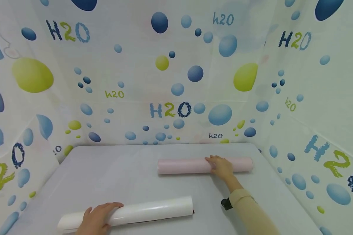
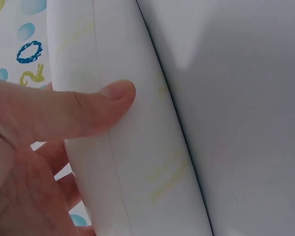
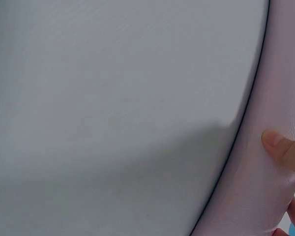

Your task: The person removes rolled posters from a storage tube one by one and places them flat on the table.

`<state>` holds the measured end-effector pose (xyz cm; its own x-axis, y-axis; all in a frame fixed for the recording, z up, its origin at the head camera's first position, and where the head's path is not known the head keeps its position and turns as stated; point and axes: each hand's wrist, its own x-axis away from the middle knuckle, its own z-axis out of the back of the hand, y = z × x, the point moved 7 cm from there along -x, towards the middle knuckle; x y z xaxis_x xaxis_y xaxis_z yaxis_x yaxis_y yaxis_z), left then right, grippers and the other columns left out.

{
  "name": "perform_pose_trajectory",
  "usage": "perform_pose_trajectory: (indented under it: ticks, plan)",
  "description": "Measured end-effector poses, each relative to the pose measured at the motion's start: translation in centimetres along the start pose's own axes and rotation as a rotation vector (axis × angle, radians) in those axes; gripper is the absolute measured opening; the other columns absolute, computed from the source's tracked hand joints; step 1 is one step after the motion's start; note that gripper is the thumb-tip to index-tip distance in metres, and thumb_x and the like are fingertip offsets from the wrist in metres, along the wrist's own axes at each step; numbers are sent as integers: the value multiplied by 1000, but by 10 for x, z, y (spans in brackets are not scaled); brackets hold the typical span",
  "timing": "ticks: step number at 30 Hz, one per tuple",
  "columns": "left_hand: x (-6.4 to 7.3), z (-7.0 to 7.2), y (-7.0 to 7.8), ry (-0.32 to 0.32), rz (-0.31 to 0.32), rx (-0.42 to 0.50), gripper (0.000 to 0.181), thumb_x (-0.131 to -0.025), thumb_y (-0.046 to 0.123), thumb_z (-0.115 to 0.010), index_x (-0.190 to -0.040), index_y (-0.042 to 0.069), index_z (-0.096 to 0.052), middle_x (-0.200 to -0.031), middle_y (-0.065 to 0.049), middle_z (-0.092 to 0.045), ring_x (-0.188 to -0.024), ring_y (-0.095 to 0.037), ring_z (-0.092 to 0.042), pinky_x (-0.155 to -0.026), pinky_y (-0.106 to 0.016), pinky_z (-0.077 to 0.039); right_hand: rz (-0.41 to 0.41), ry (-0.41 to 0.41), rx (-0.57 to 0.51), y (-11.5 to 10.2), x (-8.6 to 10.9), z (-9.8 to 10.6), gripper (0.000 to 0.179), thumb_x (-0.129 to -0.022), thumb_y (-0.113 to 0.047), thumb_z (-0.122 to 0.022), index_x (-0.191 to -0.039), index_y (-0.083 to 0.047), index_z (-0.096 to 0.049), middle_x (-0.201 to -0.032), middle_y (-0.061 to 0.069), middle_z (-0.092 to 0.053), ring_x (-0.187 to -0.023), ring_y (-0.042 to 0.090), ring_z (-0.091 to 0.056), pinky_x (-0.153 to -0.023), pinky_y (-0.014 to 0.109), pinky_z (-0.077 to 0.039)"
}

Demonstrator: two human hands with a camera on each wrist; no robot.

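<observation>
A glossy white roll lies at the front left of the table, slightly slanted. My left hand grips it left of its middle. In the left wrist view the thumb presses the white roll's near side while the fingers curl round its far side, partly hidden. Farther back, a pale pink roll lies crosswise. My right hand holds it right of its middle. The right wrist view has the thumb against the pink roll, the fingers at its far side.
The white table has its back edge against a curtain printed with bubbles and "H2O". Similar curtain walls stand on both sides. A dark device sits at my right wrist, by the beige sleeve.
</observation>
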<state>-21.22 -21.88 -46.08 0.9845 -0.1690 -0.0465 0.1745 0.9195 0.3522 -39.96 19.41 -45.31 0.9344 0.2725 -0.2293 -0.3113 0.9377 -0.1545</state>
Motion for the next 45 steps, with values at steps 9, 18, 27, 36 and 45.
perform_pose_trajectory:
  ticks: [9,18,27,36,45]
  plan:
    - [-8,-4,15,-4,-30,17,66,-55,-13,-72,-107,25,-60,-107,2,-62,-98,-27,-56,-82,-73,-26,12,-1,-9,-25,-13,1,56,-68,-15,-79,-121,-23,-62,-124,5,-57,-115,31,-51,-91,51,-40]
    - [-13,-6,36,16,-65,14,68,-54,-16,-70,-107,25,-59,-108,3,-61,-100,-26,-55,-83,-72,-27,44,-20,40,-40,-30,-6,59,-68,-19,-80,-122,-26,-60,-126,3,-56,-114,30,-52,-80,48,-48]
    - [-12,-11,49,8,-73,64,68,-55,-18,-70,-107,24,-59,-109,3,-60,-103,-26,-54,-84,-72,-25,36,-87,80,-52,-43,-13,61,-70,-23,-79,-126,-29,-56,-129,1,-53,-117,28,-50,-90,48,-43]
    - [-12,-14,49,-7,-59,57,66,-56,-15,-73,-108,23,-59,-108,2,-60,-102,-27,-54,-83,-72,-26,59,-81,68,-62,-48,-16,61,-69,-23,-79,-126,-28,-56,-129,2,-53,-117,29,-50,-87,48,-45]
    - [-11,-12,52,26,-81,56,67,-55,-18,-71,-107,24,-59,-108,2,-60,-101,-26,-55,-83,-71,-27,89,-68,75,-69,-57,-23,62,-69,-22,-79,-127,-27,-55,-128,4,-54,-115,30,-51,-85,48,-46]
